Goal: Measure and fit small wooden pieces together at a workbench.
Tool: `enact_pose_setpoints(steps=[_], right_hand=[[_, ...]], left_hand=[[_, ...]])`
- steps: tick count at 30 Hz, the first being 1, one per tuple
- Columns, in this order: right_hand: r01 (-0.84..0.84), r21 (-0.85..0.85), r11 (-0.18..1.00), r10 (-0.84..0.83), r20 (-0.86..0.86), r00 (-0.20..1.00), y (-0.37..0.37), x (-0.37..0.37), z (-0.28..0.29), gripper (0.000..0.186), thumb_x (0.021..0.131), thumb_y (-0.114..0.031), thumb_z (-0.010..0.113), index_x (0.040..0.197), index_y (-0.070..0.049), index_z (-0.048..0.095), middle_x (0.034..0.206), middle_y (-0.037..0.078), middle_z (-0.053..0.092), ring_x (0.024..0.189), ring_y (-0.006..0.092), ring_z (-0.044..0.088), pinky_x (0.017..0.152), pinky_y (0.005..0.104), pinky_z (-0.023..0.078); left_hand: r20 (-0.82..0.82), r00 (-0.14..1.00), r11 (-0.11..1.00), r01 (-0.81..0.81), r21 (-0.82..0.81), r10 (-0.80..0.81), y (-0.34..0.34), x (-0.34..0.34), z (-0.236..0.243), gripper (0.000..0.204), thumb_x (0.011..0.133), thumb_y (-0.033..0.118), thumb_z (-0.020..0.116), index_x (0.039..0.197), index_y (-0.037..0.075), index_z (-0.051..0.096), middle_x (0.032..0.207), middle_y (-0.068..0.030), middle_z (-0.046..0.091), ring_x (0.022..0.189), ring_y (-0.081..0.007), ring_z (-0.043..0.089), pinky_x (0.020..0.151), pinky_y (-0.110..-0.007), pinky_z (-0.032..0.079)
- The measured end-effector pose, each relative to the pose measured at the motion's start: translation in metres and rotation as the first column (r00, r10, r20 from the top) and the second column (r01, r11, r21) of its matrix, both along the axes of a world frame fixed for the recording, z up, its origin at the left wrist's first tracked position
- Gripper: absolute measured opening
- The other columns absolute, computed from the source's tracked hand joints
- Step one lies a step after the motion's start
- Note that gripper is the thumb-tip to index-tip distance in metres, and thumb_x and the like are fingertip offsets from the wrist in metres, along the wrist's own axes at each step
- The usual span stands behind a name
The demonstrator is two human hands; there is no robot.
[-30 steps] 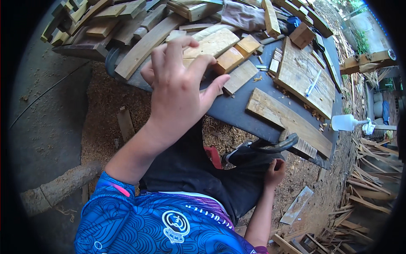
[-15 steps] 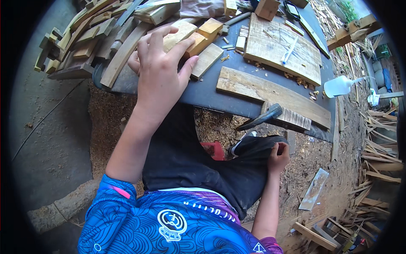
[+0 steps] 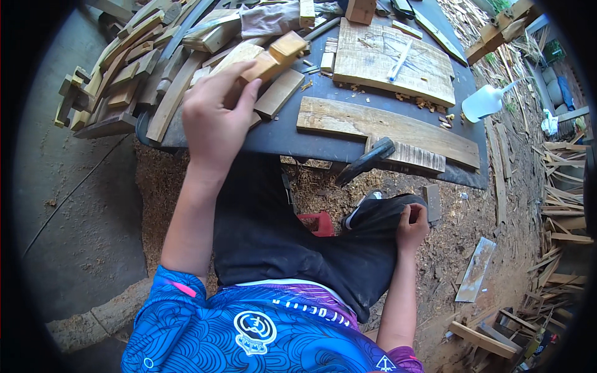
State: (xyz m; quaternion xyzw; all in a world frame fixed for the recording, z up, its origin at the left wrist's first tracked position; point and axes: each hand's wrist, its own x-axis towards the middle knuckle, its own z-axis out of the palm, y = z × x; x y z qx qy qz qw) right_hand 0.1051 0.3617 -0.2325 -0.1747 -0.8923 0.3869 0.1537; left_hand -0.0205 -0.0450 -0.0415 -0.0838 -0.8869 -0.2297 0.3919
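Observation:
My left hand (image 3: 216,118) reaches over the near left part of the dark table, its thumb and fingers closed on the near end of a notched yellowish wood block (image 3: 289,46). The fingertips are partly hidden behind the hand. Beside the block lies a short flat wood piece (image 3: 280,93), with pale wood offcuts on its other side. My right hand (image 3: 413,224) rests on my right knee, fingers curled in, and nothing shows in it. Ahead of that hand, a dark-handled hammer-like tool (image 3: 368,160) leans over the table's front edge, against a long plank (image 3: 392,127).
A thick board (image 3: 398,65) with a white pen (image 3: 401,62) on it lies at the back. A white squeeze bottle (image 3: 482,103) stands at the right edge. Stacked wood strips (image 3: 134,68) crowd the left. A red object (image 3: 320,224) and shavings are below.
My left hand has drawn back toward me, and the notched block has turned slightly with it. The view has shifted a little. My right hand stays on the knee.

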Motion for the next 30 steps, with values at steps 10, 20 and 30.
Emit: enact_pose_setpoints(steps=[10,20,30], right_hand=[[-0.037,-0.018,0.999,0.036,-0.043,0.998,0.001,-0.002,-0.004,0.013,0.102,-0.017,0.067,0.100,-0.004,0.066,0.077,0.003,0.071,0.070,0.0125,0.069,0.069,0.0285,0.053],[-0.036,0.025,0.999,0.036,0.005,0.999,0.000,-0.002,-0.001,0.014,0.100,-0.016,0.068,0.099,-0.003,0.065,0.082,0.007,0.070,0.075,0.0168,0.069,0.071,0.0320,0.054],[-0.018,0.054,0.998,0.017,0.013,1.000,-0.001,-0.007,-0.005,0.014,0.100,-0.016,0.068,0.098,-0.003,0.066,0.079,0.008,0.072,0.071,0.0174,0.070,0.069,0.0330,0.055]], left_hand=[[0.090,0.992,0.896,-0.117,0.429,0.086,-0.042,0.013,0.027,0.032,0.090,0.011,0.083,0.121,0.005,0.077,0.100,-0.0041,0.078,0.084,-0.0075,0.069,0.073,-0.023,0.054],[0.139,0.912,0.860,-0.411,0.304,0.386,-0.110,0.015,0.004,0.032,0.088,0.021,0.086,0.118,0.013,0.081,0.096,-0.0042,0.081,0.063,-0.0057,0.057,0.061,-0.023,0.048],[0.172,0.979,0.795,-0.188,0.576,0.106,-0.118,0.012,-0.014,0.027,0.096,0.007,0.077,0.122,0.000,0.075,0.111,-0.0071,0.077,0.100,-0.0117,0.072,0.091,-0.026,0.057]])
